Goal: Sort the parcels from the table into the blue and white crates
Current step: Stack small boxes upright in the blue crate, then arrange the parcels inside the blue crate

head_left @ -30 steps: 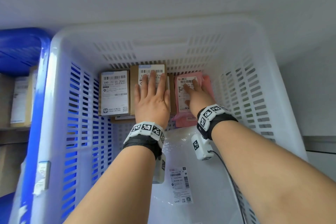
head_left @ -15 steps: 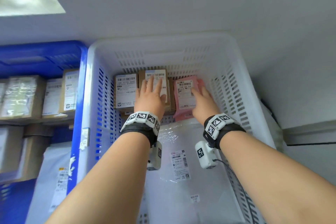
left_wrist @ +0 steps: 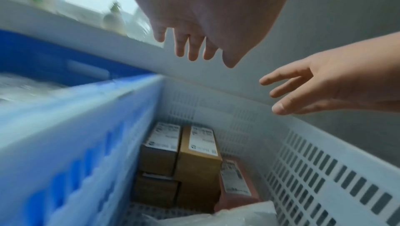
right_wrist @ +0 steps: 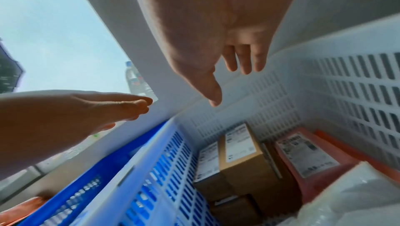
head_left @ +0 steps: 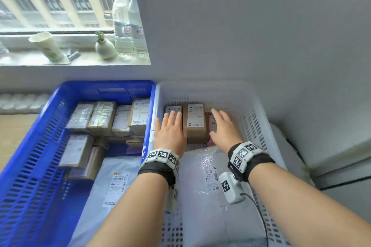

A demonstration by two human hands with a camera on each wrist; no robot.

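White crate [head_left: 259,106]: two brown boxes [head_left: 194,120] with white labels, pink parcel [left_wrist: 236,178], bubble-wrap bag [head_left: 202,178]. Left hand [head_left: 170,130] and right hand [head_left: 223,126] above them, fingers straight, holding nothing.

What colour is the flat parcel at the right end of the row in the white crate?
Pink parcel, with a white label; the right wrist view shows it best.
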